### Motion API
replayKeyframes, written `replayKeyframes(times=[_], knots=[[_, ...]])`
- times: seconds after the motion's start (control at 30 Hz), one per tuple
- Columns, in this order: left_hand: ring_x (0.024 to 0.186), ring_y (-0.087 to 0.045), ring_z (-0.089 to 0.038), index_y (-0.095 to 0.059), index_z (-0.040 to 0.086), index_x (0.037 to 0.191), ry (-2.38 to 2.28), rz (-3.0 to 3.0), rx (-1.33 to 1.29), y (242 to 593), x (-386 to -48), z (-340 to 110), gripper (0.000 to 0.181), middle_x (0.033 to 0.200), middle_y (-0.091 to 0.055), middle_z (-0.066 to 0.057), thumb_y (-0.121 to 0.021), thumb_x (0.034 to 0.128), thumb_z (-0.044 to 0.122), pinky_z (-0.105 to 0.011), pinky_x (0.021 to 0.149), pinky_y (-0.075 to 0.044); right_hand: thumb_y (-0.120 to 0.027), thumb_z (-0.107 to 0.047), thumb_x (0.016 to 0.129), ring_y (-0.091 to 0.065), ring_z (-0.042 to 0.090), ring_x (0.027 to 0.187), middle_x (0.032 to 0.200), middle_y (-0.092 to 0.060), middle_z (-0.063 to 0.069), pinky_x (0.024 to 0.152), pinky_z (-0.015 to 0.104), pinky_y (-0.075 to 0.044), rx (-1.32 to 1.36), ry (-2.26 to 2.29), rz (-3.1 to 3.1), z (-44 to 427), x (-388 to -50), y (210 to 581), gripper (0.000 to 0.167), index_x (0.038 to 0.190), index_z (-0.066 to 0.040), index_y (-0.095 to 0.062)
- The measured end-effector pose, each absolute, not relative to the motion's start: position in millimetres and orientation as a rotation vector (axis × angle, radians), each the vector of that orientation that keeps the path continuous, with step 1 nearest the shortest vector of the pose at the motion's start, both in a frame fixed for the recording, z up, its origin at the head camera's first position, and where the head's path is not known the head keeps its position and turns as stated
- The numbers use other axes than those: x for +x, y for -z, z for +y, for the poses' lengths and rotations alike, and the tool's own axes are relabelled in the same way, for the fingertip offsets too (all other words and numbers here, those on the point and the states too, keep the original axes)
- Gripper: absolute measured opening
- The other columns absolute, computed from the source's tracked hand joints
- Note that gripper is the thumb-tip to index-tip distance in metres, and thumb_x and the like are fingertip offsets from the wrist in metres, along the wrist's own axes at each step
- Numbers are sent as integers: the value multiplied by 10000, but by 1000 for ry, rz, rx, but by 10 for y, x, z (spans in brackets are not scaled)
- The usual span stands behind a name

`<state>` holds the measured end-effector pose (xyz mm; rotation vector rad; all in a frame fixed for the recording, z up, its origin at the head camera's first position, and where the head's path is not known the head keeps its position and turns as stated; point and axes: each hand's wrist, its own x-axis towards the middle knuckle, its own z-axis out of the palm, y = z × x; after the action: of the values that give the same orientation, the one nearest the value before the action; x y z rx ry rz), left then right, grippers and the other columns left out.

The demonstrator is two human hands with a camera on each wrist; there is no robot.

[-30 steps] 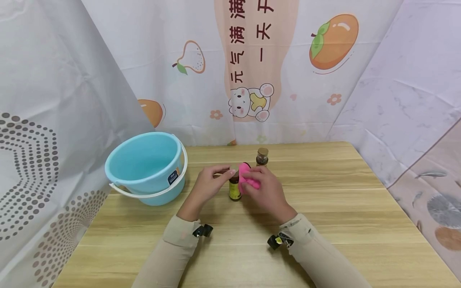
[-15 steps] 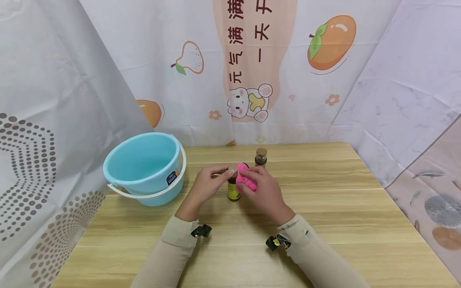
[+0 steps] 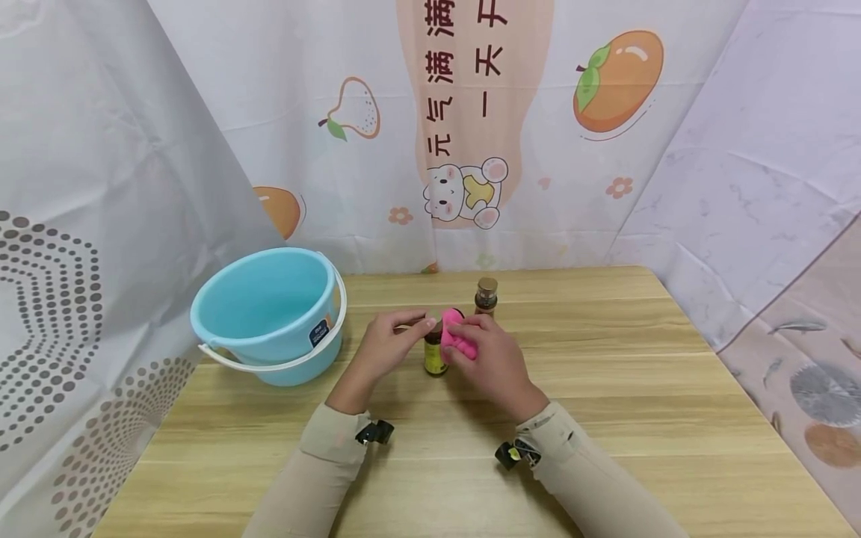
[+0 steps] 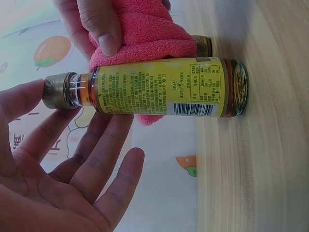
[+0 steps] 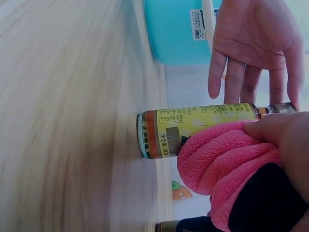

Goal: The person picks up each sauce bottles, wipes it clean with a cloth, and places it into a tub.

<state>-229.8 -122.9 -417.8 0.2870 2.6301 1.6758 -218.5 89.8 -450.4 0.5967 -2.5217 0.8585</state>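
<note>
A small bottle with a yellow label (image 3: 436, 359) (image 4: 159, 89) (image 5: 193, 121) stands upright on the wooden table. My left hand (image 3: 392, 342) (image 4: 72, 179) pinches its metal cap (image 4: 57, 91) between thumb and index finger, the other fingers spread beside the neck. Bunched in my right hand (image 3: 494, 357) (image 5: 289, 140) is a pink cloth (image 3: 460, 336) (image 4: 145, 31) (image 5: 227, 154), pressed against the bottle's right side. The side of the bottle under the cloth is hidden.
Just behind my right hand stands a second bottle with a gold-coloured cap (image 3: 486, 293). A light blue bucket (image 3: 289, 366) with a white handle is on the table's left side. A printed curtain (image 3: 377, 172) hangs along the back edge.
The cloth in my right hand has shifted slightly left and down along the bottle. My left hand keeps its hold at the cap. The head view has drifted slightly.
</note>
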Motion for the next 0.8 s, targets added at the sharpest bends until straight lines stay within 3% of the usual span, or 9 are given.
replayKeyframes(times=[0.5, 0.8], knots=[[1277, -645, -267, -723, 122, 1314, -1687, 2635, 324, 4188, -2302, -1232, 468, 1334, -708, -93, -694, 982, 451, -478, 1045, -549, -836, -300, 883, -665, 169, 887, 1175, -701, 50, 697, 299, -538, 567, -889, -2569, 906, -2184, 4510, 340, 1175, -132, -796], [1276, -645, -260, -715, 111, 1324, -1694, 2623, 326, 4187, -2310, -1242, 492, 1316, -719, -47, -703, 976, 457, -484, 1042, -549, -840, -324, 871, -684, 232, 934, 1162, -713, 78, 757, 372, -567, 540, -896, -2674, 903, -2211, 4596, 317, 1122, -133, -807]])
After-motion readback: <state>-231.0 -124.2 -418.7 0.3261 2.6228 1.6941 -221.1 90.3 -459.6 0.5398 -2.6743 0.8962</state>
